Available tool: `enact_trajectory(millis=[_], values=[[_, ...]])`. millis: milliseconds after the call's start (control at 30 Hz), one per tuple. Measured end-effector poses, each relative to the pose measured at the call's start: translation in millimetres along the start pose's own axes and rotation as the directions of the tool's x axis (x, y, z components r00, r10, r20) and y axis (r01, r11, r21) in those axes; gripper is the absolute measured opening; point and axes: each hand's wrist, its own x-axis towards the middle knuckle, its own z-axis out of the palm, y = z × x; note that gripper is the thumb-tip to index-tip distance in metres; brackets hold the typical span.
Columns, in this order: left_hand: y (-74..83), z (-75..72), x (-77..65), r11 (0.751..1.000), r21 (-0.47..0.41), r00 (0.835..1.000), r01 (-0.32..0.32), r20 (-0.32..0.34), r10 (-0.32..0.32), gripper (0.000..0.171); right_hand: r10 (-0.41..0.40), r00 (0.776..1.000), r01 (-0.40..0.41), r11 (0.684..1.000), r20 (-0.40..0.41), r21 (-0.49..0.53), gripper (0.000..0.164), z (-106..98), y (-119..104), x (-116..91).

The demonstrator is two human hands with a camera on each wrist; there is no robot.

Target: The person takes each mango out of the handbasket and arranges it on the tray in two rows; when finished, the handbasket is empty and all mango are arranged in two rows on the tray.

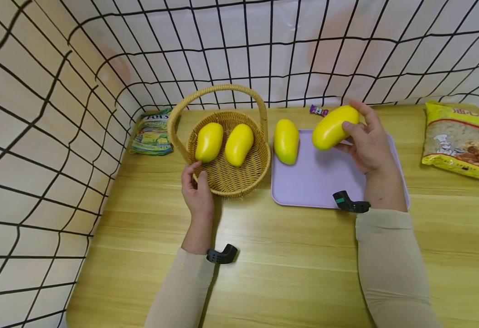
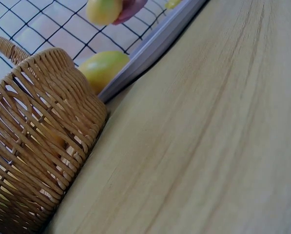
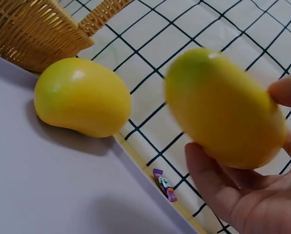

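Observation:
In the head view a wicker basket (image 1: 231,180) with a tall arched handle holds two yellow mangoes (image 1: 209,142) (image 1: 239,145). My left hand (image 1: 198,196) touches the basket's near-left rim with relaxed fingers; the left wrist view shows the basket's woven side (image 2: 43,131) but not clearly the hand. My right hand (image 1: 368,146) grips another mango (image 1: 335,127) above a lilac tray (image 1: 317,182). From the right wrist view, thumb and fingers hold this mango (image 3: 228,107) by one end. A further mango (image 1: 286,141) lies at the tray's left edge, beside the basket.
A green snack packet (image 1: 153,132) lies left of the basket. Behind the tray is a small purple-wrapped candy (image 1: 318,110). A yellow food bag (image 1: 460,141) lies at the far right. A black wire grid (image 1: 243,50) stands along the table's back and left.

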Motion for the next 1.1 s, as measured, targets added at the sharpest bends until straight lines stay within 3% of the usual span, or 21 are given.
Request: enact_trajectory(millis=[200, 533, 733, 867, 1000, 1100], values=[[-1.4, -0.6, 0.4, 1.000, 0.008, 1.000, 0.007, -0.006, -0.007, 0.026, 0.034, 0.998, -0.035, 0.999, -0.058, -0.006, 0.059, 2, 2, 2], [-1.7, -0.5, 0.2, 1.000, 0.016, 1.000, 0.001, 0.009, -0.002, 0.027, 0.063, 0.976, -0.111, 0.967, -0.207, -0.231, 0.085, -5, 3, 8], [-0.2, -0.6, -0.8, 1.000, 0.027, 1.000, 0.004, 0.012, -0.004, 0.027, 0.103, 0.960, -0.185, 0.930, -0.259, -0.318, 0.077, -11, 4, 11], [0.0, -0.6, -0.3, 1.000, 0.022, 1.000, 0.008, 0.012, -0.009, 0.027, 0.133, 0.959, -0.227, 0.886, -0.249, -0.404, 0.068, -15, 7, 11], [-0.6, -0.9, -0.2, 1.000, 0.019, 1.000, 0.005, 0.016, -0.005, 0.026, 0.159, 0.958, -0.265, 0.805, -0.238, -0.531, 0.066, -20, 10, 12], [-0.7, -1.3, -0.5, 1.000, 0.024, 1.000, 0.008, 0.019, -0.008, 0.026, 0.174, 0.959, -0.274, 0.763, -0.222, -0.586, 0.066, -24, 14, 12]])
